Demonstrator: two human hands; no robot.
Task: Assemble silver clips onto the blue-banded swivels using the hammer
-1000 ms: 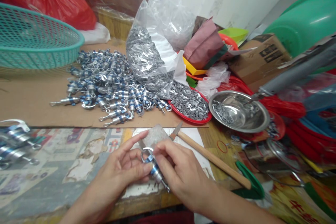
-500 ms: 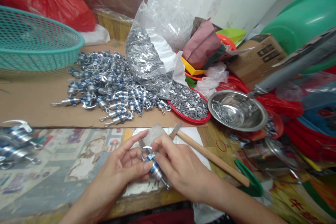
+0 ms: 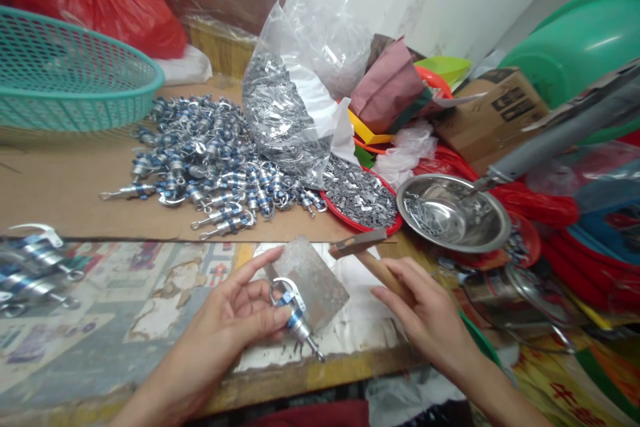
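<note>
My left hand pinches a small silver and blue metal fitting with a curved lever and an eye end pointing down to the right. Under it lies a flat grey metal plate. My right hand is closed around the wooden handle of a hammer. The hammer's head is raised just beyond the plate's right corner, apart from the fitting. Finished-looking fittings of the same kind form a large pile on cardboard behind the hands.
More fittings lie at the left. A clear bag of small metal pieces leans by a red dish of them. A steel bowl holds wire pins. A turquoise basket stands far left, a cardboard box at the right.
My right hand has let go of the fitting, moved right and picked up the hammer from the table. My left hand keeps the fitting in nearly the same place.
</note>
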